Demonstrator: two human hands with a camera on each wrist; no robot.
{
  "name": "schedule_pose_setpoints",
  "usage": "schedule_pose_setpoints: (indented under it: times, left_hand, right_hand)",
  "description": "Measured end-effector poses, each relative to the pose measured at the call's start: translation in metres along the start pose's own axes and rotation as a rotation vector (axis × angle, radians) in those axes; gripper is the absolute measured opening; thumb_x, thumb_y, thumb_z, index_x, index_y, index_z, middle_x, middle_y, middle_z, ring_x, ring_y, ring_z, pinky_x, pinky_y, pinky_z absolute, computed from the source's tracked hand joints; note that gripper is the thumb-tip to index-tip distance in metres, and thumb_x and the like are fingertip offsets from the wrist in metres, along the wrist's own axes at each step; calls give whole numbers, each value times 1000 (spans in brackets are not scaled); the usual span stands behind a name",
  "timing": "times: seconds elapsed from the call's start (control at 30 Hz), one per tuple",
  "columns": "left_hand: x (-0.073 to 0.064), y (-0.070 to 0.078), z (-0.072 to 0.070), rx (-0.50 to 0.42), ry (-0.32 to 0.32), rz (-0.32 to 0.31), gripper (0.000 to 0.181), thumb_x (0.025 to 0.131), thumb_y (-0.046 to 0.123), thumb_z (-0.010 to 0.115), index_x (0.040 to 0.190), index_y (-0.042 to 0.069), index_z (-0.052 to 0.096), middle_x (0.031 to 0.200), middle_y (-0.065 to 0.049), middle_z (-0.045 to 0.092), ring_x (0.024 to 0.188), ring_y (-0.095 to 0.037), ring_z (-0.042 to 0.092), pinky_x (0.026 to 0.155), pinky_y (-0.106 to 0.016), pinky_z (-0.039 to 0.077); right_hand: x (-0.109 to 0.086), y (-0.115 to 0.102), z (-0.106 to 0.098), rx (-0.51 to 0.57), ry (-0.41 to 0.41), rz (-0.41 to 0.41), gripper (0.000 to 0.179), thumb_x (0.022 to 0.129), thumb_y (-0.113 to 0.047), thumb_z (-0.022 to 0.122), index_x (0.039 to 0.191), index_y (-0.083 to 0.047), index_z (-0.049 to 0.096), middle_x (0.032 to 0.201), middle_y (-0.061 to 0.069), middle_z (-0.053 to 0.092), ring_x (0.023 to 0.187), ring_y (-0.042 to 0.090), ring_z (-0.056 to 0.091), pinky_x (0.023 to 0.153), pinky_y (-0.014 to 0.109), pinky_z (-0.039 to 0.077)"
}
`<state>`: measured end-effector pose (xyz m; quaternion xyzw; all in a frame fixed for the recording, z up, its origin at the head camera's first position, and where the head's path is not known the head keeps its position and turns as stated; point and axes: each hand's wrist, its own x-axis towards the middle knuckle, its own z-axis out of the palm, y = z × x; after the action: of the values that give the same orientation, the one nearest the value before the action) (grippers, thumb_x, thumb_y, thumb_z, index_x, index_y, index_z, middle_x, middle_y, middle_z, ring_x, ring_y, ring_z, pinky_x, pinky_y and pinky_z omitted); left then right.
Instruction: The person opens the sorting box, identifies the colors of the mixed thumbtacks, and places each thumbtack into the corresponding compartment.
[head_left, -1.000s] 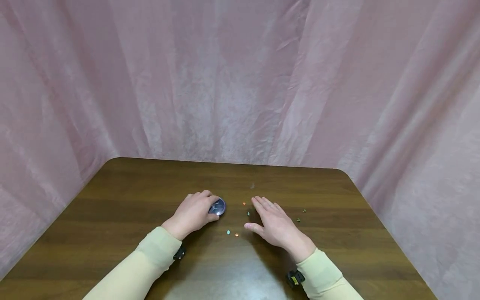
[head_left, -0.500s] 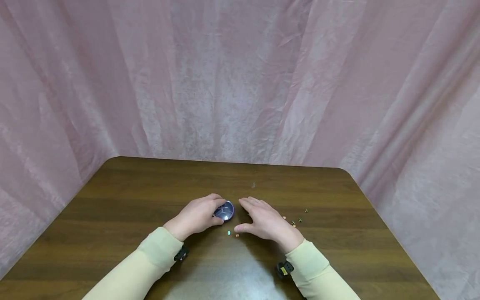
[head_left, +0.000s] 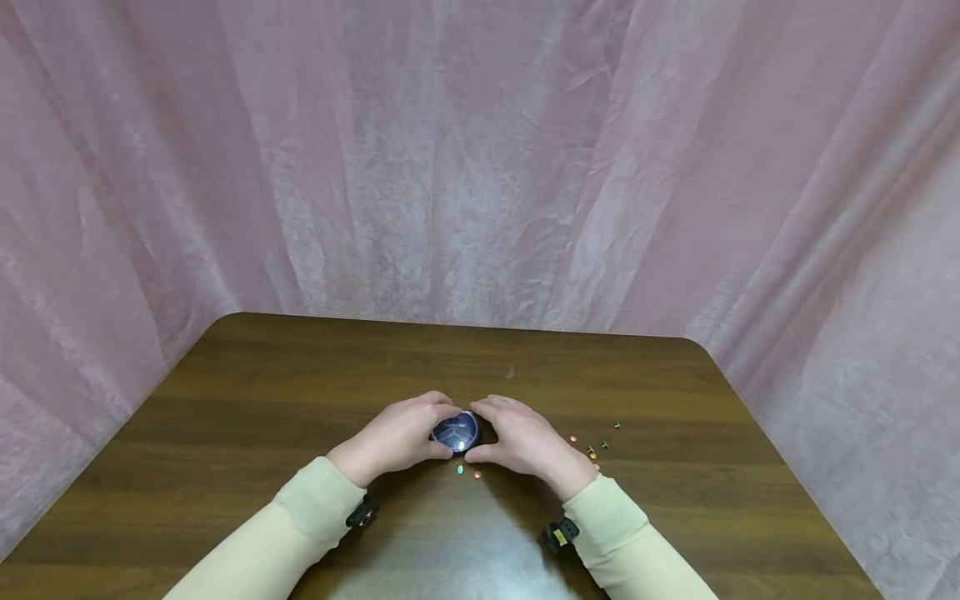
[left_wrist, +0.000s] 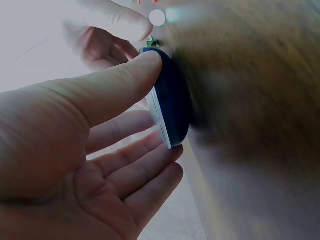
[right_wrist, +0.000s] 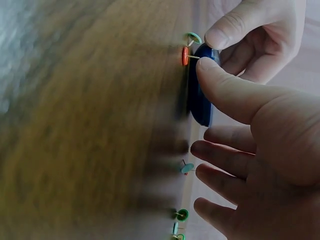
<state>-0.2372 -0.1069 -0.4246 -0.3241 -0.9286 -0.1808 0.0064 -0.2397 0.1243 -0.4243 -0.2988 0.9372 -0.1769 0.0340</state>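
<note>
Thumb and fingers of the left hand (head_left: 401,433) are gripping a round blue case (head_left: 455,433) from its nine o'clock side, the thumb pressing near six and the index finger curving to twelve, as the head camera is seeing it. At three o'clock the right hand (head_left: 525,442) is bracketing the same rim in a wide curve, the views leaving me unable to tell whether it is actually touching. The case is sitting between both hands, near the middle of the wooden table (head_left: 315,358). Just off its six o'clock edge a turquoise tack (head_left: 461,470) is lying, with an orange tack (head_left: 477,475) resting toward five. Past the right hand, around three o'clock, green tacks (head_left: 604,445) and more orange tacks (head_left: 573,438) are lying scattered. Cream sleeves (head_left: 255,542) are running off toward eight and four, and a pink curtain (head_left: 450,167) is hanging at twelve.
</note>
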Motion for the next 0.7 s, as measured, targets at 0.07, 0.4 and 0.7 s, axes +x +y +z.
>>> schedule_pose_setpoints:
  times: [0.07,0.4,0.7]
  left_hand:
    - [0,1,0,5,7,0,48,91,18,95,132,3,76,130,-12,72,112,-27,72,95,-45,63]
    - [0,1,4,24,24,-9,47,89,23,97,127,4,77,123,-10,78,109,-27,73,92,-45,63]
    - [6,1,4,43,19,-5,47,89,26,97,127,5,78,120,-9,79,106,-25,74,90,-43,63]
  right_hand:
    - [1,-1,0,-8,7,-12,70,95,-35,91,150,-1,65,149,18,65,143,38,57,119,56,49]
    - [4,-5,3,-37,33,-23,61,90,-34,96,138,-5,72,137,14,71,127,35,66,109,54,55]
    - [7,-3,4,-53,34,-10,62,89,-37,96,137,-6,73,136,12,71,124,34,66,108,51,56]
